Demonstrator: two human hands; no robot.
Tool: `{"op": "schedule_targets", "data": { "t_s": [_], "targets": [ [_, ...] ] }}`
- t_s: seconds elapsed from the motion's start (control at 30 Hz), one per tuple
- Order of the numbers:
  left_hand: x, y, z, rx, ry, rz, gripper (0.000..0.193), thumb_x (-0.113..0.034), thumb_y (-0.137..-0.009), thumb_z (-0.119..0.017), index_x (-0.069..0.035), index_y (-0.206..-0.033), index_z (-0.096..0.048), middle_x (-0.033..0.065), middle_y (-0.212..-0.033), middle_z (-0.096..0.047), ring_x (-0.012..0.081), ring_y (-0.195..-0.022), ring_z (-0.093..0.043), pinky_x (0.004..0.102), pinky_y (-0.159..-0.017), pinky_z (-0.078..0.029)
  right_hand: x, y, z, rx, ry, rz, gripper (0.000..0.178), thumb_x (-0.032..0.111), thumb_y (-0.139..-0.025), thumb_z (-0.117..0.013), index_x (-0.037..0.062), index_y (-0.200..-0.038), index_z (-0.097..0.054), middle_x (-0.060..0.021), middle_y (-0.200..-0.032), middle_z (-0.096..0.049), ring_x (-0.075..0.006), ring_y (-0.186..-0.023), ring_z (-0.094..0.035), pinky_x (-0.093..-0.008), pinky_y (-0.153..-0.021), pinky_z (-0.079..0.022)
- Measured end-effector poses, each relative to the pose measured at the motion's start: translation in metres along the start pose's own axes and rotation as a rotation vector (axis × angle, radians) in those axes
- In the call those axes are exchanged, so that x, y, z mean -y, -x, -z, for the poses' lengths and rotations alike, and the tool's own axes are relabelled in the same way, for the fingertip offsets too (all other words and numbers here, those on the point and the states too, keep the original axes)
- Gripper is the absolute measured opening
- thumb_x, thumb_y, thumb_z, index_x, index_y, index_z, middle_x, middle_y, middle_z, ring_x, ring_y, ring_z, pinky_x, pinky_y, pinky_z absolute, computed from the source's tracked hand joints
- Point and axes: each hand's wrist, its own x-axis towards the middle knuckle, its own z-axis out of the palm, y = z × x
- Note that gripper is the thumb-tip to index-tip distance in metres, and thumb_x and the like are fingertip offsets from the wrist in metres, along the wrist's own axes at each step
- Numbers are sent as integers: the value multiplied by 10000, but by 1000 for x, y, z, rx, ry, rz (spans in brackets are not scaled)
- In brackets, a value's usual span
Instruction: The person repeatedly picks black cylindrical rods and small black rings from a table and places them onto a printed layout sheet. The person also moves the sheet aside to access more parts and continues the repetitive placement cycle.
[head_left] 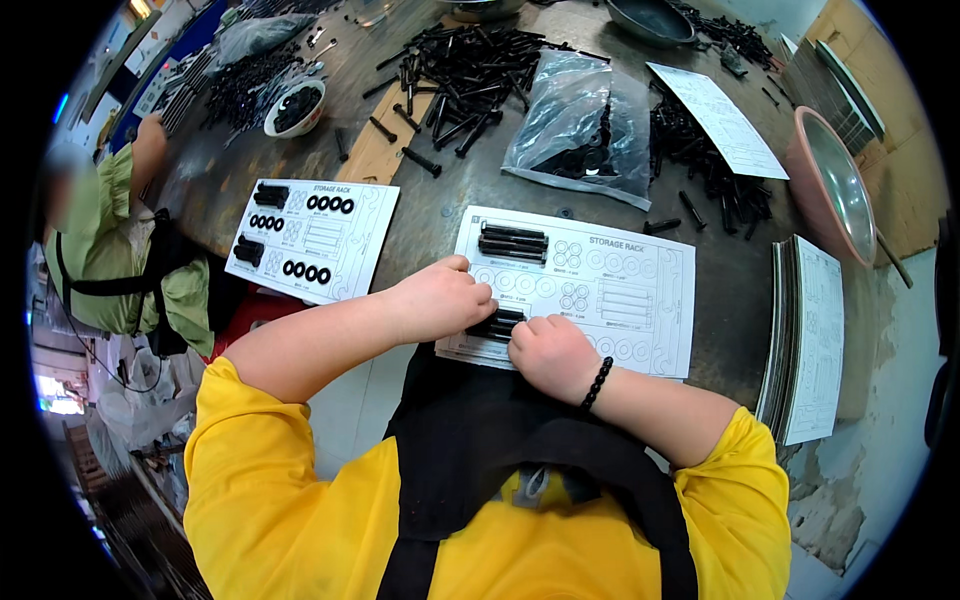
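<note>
A printed white card (655,275) lies in front of me at the table's near edge, with outlines of rings and bolts on it. A row of long black bolts (513,243) rests on its upper left part. Below them, a second group of black bolts (498,323) lies between my hands. My left hand (440,299) is closed, fingertips pressed on the left end of this lower group. My right hand (556,356), with a black bead bracelet at the wrist, is closed at its right end. The fingers partly hide these bolts.
Left lies another card (345,245) bearing bolts and black rings. Behind are a heap of black bolts (465,75), a clear plastic bag (580,130) of black parts, and a small bowl (318,112). Card stack (815,340) and pink basin (808,165) stand right. A co-worker (110,215) sits left.
</note>
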Motion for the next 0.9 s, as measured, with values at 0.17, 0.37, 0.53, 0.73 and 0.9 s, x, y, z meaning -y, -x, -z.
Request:
{"op": "schedule_targets", "data": {
  "t_s": [0.17, 0.37, 0.53, 0.73, 0.9],
  "targets": [
    [2, -15, 13, 41, -148, -152, 66, -140, -701, -551, -113, -720, -608, 3, -669, -558, 155, -629, -585, 287, -728, -379, -5, 12, -11, -77, -4, 27, 28, 136, -663, -538, 117, -642, -535, -10, -670, -456, -162, -640, -492, -275, -568, -392],
    [1, -31, 29, 185, -276, -273, 69, -147, -667, -584, -156, -612, -624, -16, -658, -588, 140, -630, -580, 273, -741, -351, -8, 14, -15, -113, -29, 24, 22, 137, -665, -535, 116, -665, -528, -14, -668, -457, -159, -624, -493, -274, -563, -390],
    [-1, -47, 35, 328, -360, -298, 99, -189, -697, -583, -179, -618, -642, -38, -684, -625, 130, -622, -566, 276, -752, -328, -9, 13, -12, -101, -53, 46, 29, 138, -664, -537, 111, -669, -528, -19, -662, -460, -165, -607, -496, -278, -556, -391],
    [3, -46, 22, 185, -346, -321, 118, -167, -656, -576, -177, -542, -604, -37, -573, -581, 138, -553, -547, 276, -720, -334, -10, 14, -13, -152, -25, 73, 31, 141, -662, -540, 113, -670, -528, -18, -660, -460, -164, -603, -495, -276, -554, -390],
    [11, -36, 24, 202, -274, -255, 82, -192, -692, -571, -172, -648, -637, -20, -683, -615, 154, -607, -584, 288, -715, -358, -14, 14, -9, -99, -123, 8, 41, 141, -690, -533, 110, -717, -537, -32, -678, -480, -180, -638, -523, -296, -567, -413]
  ]
}}
